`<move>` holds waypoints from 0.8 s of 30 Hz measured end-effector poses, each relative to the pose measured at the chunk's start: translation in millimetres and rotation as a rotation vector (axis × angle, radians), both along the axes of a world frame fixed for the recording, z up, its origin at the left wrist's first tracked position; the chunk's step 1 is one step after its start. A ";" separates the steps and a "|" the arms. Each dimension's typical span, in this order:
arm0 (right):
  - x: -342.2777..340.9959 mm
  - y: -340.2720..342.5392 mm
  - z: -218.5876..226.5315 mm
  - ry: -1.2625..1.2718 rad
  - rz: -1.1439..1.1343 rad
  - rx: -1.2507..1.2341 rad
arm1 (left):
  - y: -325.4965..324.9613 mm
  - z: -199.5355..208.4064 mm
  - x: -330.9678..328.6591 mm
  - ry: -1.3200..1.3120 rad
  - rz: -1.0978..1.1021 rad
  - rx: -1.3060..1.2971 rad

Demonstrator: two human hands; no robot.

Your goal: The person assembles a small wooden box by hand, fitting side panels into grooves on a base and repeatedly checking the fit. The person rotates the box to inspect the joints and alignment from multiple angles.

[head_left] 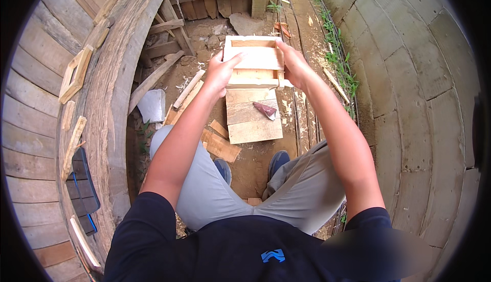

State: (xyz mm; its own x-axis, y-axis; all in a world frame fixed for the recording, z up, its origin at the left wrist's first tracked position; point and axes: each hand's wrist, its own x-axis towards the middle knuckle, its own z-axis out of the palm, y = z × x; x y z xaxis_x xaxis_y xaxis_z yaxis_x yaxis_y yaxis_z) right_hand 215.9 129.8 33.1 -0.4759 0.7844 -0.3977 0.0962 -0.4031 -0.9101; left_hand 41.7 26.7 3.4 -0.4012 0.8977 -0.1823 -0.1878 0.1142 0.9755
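A pale wooden box-like frame with raised edges and a flat board across its middle is held up in front of me. My left hand grips its left side, thumb lying over the board. On the opposite side my right hand is closed round the edge, its fingers partly hidden. Below the frame, nearer to me, is a low wooden platform of planks. A folded piece of reddish-brown sandpaper lies on those planks, apart from both hands.
Along the left runs a thick timber bench bearing a small wooden frame, wood strips and a dark phone. Wood offcuts and shavings litter the ground. A grey block wall rises at the right, a plank fence at the back.
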 end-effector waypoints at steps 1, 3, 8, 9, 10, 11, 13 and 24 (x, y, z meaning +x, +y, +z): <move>-1.7 -0.5 -3.4 -0.015 -0.008 -0.020 | 0.8 -3.7 -1.2 -0.005 -0.001 -0.032; -4.1 -0.6 -8.2 -0.044 -0.023 -0.061 | 2.8 -11.0 -3.6 -0.016 -0.002 -0.096; -5.6 -1.5 -10.8 -0.089 -0.066 -0.091 | -0.4 -6.6 0.8 -0.145 -0.058 -0.074; -5.5 -2.7 -9.6 -0.089 -0.066 -0.095 | -1.1 -5.6 1.0 -0.160 -0.062 -0.072; -5.3 -3.9 -8.2 -0.098 -0.073 -0.091 | -2.1 -2.9 1.7 -0.148 -0.073 -0.085; -5.2 -5.1 -6.9 -0.107 -0.080 -0.087 | -3.1 0.5 2.4 -0.137 -0.084 -0.097; -5.2 -6.8 -6.3 -0.105 -0.081 -0.091 | -2.5 -2.1 0.3 -0.097 -0.117 -0.127; -4.7 -1.6 -18.8 -0.057 -0.051 -0.140 | 3.0 -11.9 -12.0 -0.197 -0.098 -0.170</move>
State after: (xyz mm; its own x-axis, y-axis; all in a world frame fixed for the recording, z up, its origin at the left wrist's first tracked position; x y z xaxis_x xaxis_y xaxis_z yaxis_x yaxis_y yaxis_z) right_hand 211.2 128.1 14.2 -0.4105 0.7418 -0.5303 0.1228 -0.5313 -0.8382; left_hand 29.7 29.7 -8.5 -0.2558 0.8805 -0.3990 -0.3515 0.2998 0.8869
